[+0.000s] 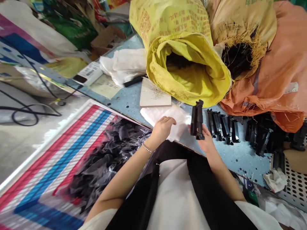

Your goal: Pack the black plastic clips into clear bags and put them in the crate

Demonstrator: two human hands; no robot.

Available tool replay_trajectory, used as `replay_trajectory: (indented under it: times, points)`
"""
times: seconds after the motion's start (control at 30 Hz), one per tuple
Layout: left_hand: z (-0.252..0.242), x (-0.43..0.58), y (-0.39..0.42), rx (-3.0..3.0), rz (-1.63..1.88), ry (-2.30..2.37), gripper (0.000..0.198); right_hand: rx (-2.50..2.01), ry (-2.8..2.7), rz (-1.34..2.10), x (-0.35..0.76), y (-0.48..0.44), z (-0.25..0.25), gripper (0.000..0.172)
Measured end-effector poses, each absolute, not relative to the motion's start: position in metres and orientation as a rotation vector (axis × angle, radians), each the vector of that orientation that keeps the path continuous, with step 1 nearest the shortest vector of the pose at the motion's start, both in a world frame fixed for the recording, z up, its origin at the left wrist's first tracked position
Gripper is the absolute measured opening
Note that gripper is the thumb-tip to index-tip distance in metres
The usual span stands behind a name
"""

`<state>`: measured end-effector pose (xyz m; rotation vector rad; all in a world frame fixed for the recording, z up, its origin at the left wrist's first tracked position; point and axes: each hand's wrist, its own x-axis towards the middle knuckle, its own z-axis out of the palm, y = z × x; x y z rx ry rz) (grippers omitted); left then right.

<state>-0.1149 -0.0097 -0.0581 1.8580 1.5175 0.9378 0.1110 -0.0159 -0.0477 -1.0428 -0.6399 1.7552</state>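
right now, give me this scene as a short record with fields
right hand: fingers around black parts, held upright
left hand: fingers bent, over or on the plastic; contact unclear
row: more black parts on the table, right of the right hand
board: beyond the plastic
yellow sack: lying behind the black parts, mouth open
orange sack: far right
striped basket: left of the table, with dark bagged items
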Motion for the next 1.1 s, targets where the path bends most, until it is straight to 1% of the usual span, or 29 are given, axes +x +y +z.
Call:
replay_trajectory:
  times: [0.07,0.1,0.2,0.23,0.3,0.37,0.47,0.57,0.6,0.73,0.83,0.9,1.0,1.1]
  points:
    - [-0.060,-0.119,-0.007,2.071,0.864,1.521,0.031,-0.965,-0.534,1.967,0.130,-0.033,-0.044,0.026]
    - [-0.060,-0.120,-0.006,2.105,0.853,1.506,0.033,-0.912,-0.481,2.104,0.137,-0.041,-0.043,0.027]
    - [-0.057,-0.119,-0.004,2.067,0.929,1.439,0.044,-0.757,-0.355,2.471,0.142,-0.056,-0.045,0.036]
    - [-0.054,-0.117,-0.006,2.057,0.968,1.422,0.047,-0.721,-0.318,2.542,0.139,-0.057,-0.048,0.038]
    - [-0.046,-0.111,-0.016,2.095,1.039,1.382,0.053,-0.688,-0.251,2.570,0.129,-0.055,-0.054,0.040]
    - [-0.037,-0.102,-0.031,2.196,1.079,1.273,0.057,-0.706,-0.230,2.499,0.116,-0.049,-0.060,0.040]
    - [-0.029,-0.090,-0.055,2.297,1.070,1.058,0.063,-0.841,-0.342,2.289,0.103,-0.043,-0.061,0.030]
    - [-0.031,-0.089,-0.067,2.246,1.120,1.057,0.065,-0.905,-0.446,2.182,0.102,-0.046,-0.054,0.021]
    - [-0.033,-0.091,-0.069,2.214,1.152,1.108,0.065,-0.891,-0.451,2.194,0.103,-0.049,-0.051,0.022]
    - [-0.038,-0.097,-0.073,2.150,1.280,1.331,0.069,-0.823,-0.487,2.226,0.103,-0.056,-0.038,0.034]
    - [-0.035,-0.091,-0.080,2.233,1.307,1.271,0.074,-0.960,-0.676,2.137,0.093,-0.055,-0.035,0.033]
    - [-0.031,-0.087,-0.086,2.275,1.265,1.196,0.075,-1.097,-0.817,2.012,0.088,-0.054,-0.034,0.030]
    - [-0.029,-0.085,-0.092,2.237,1.144,1.189,0.075,-1.325,-1.094,1.707,0.086,-0.057,-0.033,0.030]
    - [-0.027,-0.087,-0.093,2.220,0.986,1.147,0.071,-1.477,-1.353,1.434,0.087,-0.065,-0.031,0.038]
